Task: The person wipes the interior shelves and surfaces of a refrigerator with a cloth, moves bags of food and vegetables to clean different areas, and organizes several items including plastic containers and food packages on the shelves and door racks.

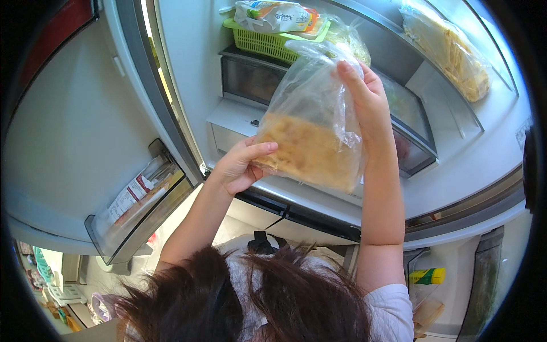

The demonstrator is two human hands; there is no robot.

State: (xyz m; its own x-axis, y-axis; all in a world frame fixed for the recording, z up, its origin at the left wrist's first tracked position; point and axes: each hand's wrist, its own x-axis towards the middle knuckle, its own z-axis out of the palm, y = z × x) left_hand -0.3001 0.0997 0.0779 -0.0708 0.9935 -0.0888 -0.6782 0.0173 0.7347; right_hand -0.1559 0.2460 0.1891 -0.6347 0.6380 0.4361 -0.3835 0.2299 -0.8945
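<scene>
A clear plastic bag (316,98) hangs in front of an open refrigerator, with a flat, yellowish-tan slab of food (310,149) in its lower part. My left hand (243,164) grips the bag's lower left corner, thumb on the front. Higher up, my right hand (363,81) pinches the gathered top of the bag. Behind the bag stands a light green plastic basket (265,42) with a printed food package (275,17) on it. Another clear bag with pale green contents (352,40) lies just beyond my right hand.
Drawers with clear fronts (252,79) sit below the basket. A bag of yellowish food strips (453,55) rests on the upper right shelf. The open left door (77,128) has a bin (141,213) with packages. A yellow-capped container (427,276) stands in the right door.
</scene>
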